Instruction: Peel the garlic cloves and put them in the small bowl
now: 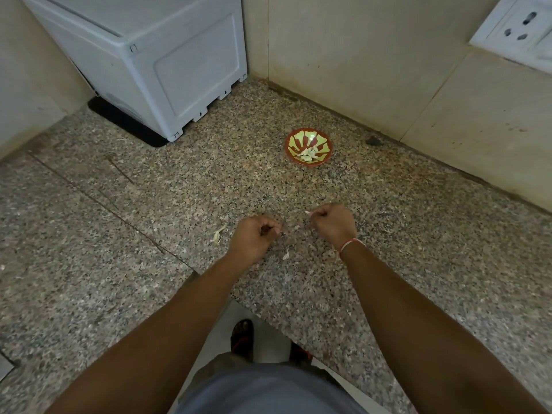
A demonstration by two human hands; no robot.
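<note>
A small red and green patterned bowl (308, 135) stands on the granite counter near the back wall, with several peeled garlic cloves (309, 154) in it. My right hand (331, 224) hovers in front of the bowl and pinches a small garlic clove (307, 213) at its fingertips. To its left, my left hand (254, 239) has its fingers curled; whether it holds a scrap of peel I cannot tell. Bits of garlic skin (219, 234) lie left of that hand, and another piece (286, 254) lies between my wrists.
A white appliance (155, 64) on a black mat fills the back left corner. Tiled walls border the counter (119, 234) behind and to the right, with a white power socket (519, 28) top right. A dark lump (373, 141) lies by the wall. The counter's front edge is below my arms.
</note>
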